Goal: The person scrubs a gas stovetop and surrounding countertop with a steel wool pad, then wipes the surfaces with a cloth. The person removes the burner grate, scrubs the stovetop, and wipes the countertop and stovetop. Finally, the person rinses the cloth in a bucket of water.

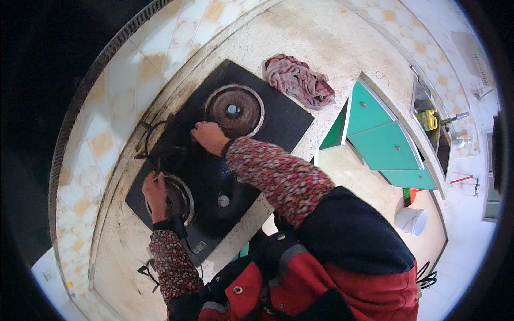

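Observation:
A black two-burner gas cooktop, dusty and stained, lies on the counter before me. My left hand is over the left burner, its fingertips pinched together near a thin, pale strip; whether it grips this is unclear. My right hand is low over the cooktop's middle, beside the right burner, with its fingers curled. What those fingers hold, if anything, is hidden. A pale blue cap sits at the centre of the right burner. The round control knob is on the near side.
A black pan support leans by the tiled wall; another lies left of the cooktop. A crumpled reddish cloth is on the speckled counter. Green cabinet doors, a yellow bottle and a white bucket are at right.

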